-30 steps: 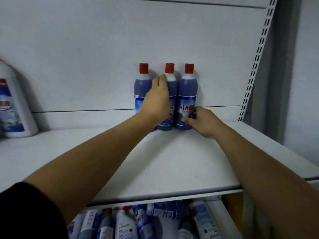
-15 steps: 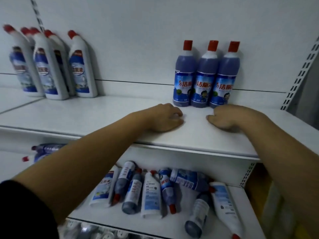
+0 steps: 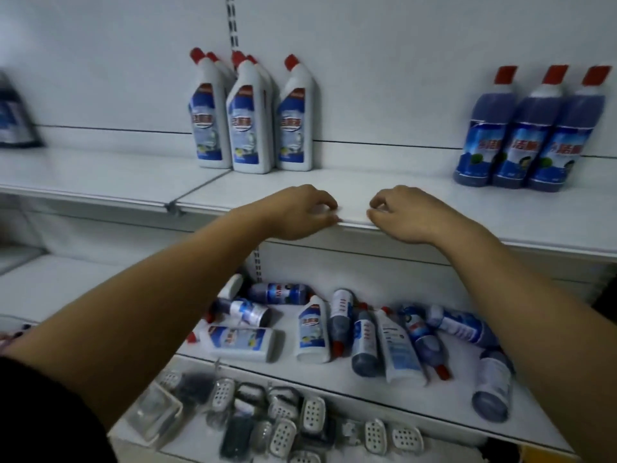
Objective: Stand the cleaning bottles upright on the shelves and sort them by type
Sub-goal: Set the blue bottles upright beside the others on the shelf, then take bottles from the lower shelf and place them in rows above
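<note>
Three round blue bottles with red caps stand upright at the right of the upper shelf. Several white angled-neck bottles stand upright further left on it. Several bottles of both kinds lie toppled on the lower shelf. My left hand and my right hand hover side by side over the upper shelf's front edge, fingers loosely curled, holding nothing. A small gap separates them.
A blurred blue-labelled bottle stands at the far left of the upper shelf. Soap dishes and small plastic items crowd the bottom shelf. A slotted upright runs up the white back panel.
Both hands have left the three blue bottles and drawn back to the upper shelf's front edge. My view has swung left and down, showing the white bottles and lower shelves.
</note>
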A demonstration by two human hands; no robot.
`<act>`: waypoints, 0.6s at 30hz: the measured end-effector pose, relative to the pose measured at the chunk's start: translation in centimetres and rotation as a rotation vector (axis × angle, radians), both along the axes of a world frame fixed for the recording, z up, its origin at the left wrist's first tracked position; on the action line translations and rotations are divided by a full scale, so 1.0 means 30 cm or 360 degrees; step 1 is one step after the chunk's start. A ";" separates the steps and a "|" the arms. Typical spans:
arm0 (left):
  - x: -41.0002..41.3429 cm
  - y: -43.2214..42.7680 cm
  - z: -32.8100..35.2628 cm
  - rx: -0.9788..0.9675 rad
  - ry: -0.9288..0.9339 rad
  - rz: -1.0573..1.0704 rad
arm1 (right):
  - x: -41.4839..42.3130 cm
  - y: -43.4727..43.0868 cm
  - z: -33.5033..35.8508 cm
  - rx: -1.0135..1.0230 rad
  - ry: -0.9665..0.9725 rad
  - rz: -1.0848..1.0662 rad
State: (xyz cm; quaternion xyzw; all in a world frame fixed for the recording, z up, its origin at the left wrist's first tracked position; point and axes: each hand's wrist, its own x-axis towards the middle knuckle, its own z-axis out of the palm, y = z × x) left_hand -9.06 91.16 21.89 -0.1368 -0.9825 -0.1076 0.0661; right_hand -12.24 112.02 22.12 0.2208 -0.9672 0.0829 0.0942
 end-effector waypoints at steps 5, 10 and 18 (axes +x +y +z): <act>0.187 -0.423 -0.046 -0.0024 0.0128 0.0154 | 0.143 -0.401 -0.069 -0.0364 0.0102 0.0199; 0.341 -0.713 -0.144 -0.0007 0.0166 0.0343 | 0.276 -0.717 -0.178 -0.0668 0.0221 0.0474; 0.390 -1.023 -0.381 0.0094 -0.0048 0.0626 | 0.256 -1.003 -0.405 -0.0474 -0.0191 0.0340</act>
